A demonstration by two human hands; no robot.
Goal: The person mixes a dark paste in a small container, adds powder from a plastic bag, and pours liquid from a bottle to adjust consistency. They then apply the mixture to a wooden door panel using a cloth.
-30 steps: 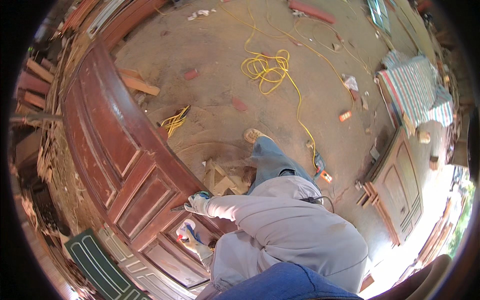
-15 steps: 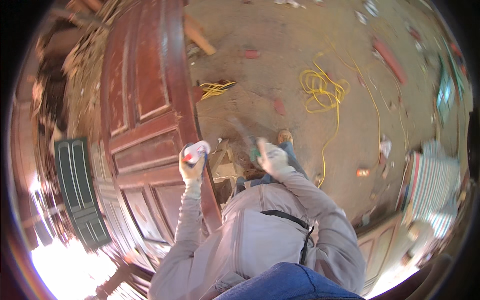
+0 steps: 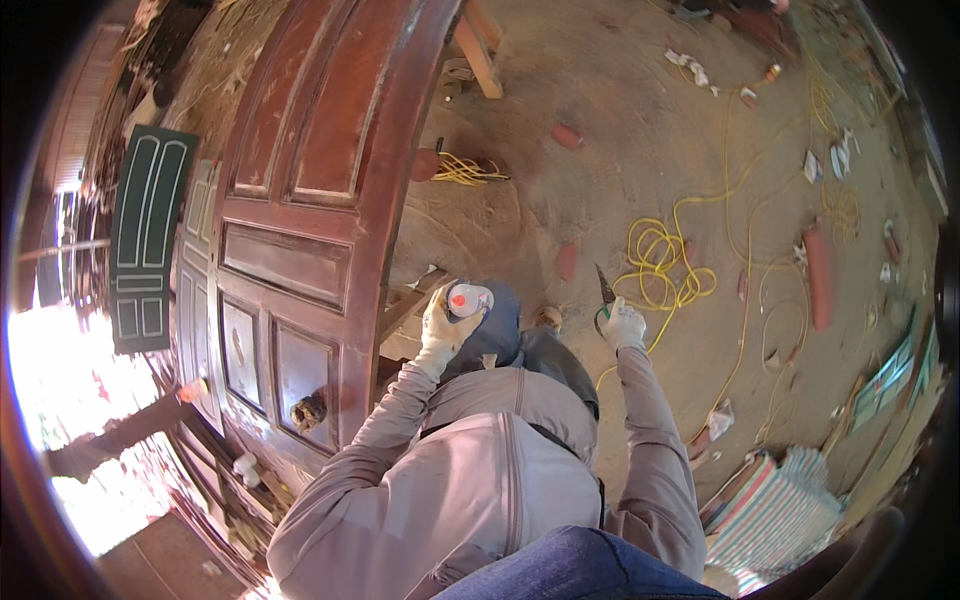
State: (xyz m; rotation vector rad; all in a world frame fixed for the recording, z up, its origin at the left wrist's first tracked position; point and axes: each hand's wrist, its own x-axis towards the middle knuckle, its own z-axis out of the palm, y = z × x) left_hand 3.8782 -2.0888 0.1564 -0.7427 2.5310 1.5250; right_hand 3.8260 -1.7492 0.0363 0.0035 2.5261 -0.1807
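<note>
My left hand (image 3: 438, 328), in a whitish work glove, is closed round a white bottle (image 3: 474, 297) with a red cap, held above my legs just right of the door's edge. Out to the right, my gloved right hand (image 3: 626, 326) grips a tool with a dark, pointed blade (image 3: 606, 284) and a green handle; its exact kind cannot be made out. The blade points up and away from me. A reddish-brown panelled wooden door (image 3: 372, 250) lies to my left, its lower panels paler and worn. A crumpled brown wad (image 3: 308, 411) rests on it.
A wooden support (image 3: 405, 305) shows beside the door's right edge. Yellow cord (image 3: 655, 262) lies coiled on the dirt floor, with red cylinders (image 3: 818, 280) and litter around. A dark green panelled door (image 3: 150, 235) stands far left; striped sheeting (image 3: 785, 505) lies at lower right.
My view has turned. My left hand with the bottle has come rightward from the door's edge to over my legs. My right hand has swung outward to the right with the tool.
</note>
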